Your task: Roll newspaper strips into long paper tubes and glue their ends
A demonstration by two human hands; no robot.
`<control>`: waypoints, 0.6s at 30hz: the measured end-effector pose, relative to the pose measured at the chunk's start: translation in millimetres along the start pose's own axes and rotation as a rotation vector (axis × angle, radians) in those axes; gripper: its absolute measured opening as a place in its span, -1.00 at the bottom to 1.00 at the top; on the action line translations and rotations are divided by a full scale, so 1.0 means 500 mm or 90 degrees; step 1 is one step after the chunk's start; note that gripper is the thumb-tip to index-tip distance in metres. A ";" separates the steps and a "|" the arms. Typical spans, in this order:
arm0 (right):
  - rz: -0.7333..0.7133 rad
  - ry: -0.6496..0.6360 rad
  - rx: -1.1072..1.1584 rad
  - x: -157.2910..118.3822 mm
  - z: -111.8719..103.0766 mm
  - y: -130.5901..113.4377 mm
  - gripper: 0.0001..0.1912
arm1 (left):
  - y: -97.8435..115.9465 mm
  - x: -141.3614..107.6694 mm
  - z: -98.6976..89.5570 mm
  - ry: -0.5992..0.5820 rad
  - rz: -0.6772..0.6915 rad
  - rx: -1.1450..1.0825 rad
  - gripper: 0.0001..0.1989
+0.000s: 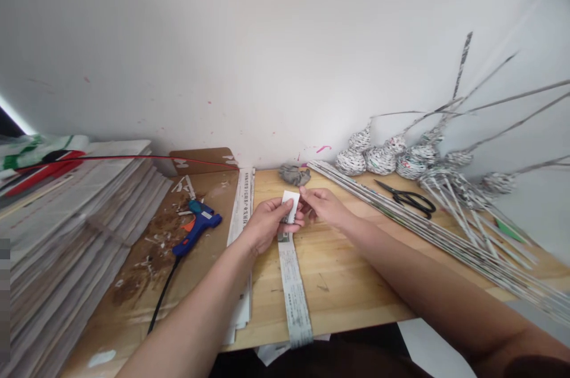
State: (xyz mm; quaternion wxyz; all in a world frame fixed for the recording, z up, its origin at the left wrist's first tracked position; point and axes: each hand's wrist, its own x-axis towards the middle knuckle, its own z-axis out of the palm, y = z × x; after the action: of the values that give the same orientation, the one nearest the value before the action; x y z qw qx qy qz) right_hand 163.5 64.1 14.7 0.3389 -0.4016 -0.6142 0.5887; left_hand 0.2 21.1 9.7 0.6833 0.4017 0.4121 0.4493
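A long newspaper strip (294,295) runs from my hands down over the front edge of the wooden table. My left hand (271,221) is closed on its upper end, the thumb pressed on the printed paper. Beside it, my right hand (318,206) has thumb and forefinger pinched together at the strip's top right corner; whether paper lies between the fingertips is hard to make out. Just behind the hands sits a crumpled grey lump (294,175). To the left of my left hand lies a stack of cut newspaper strips (243,206).
A blue glue gun (198,229) rests on stained cardboard (214,277), its black cord trailing forward. Folded newspapers (89,241) are piled at far left. On the right are rolled paper sticks (401,221), black scissors (409,197) and several woven paper gourds (380,158) with long stems against the wall.
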 end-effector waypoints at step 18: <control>-0.194 -0.169 0.011 -0.014 -0.012 -0.010 -0.67 | -0.010 -0.006 0.013 0.061 0.052 0.084 -0.65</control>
State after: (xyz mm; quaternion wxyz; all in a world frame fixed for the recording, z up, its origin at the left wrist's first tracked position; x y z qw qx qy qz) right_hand 171.5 60.5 20.6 0.3441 -0.2199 -0.7020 0.5835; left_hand 6.7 15.8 8.0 0.6164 0.4402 0.4562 0.4671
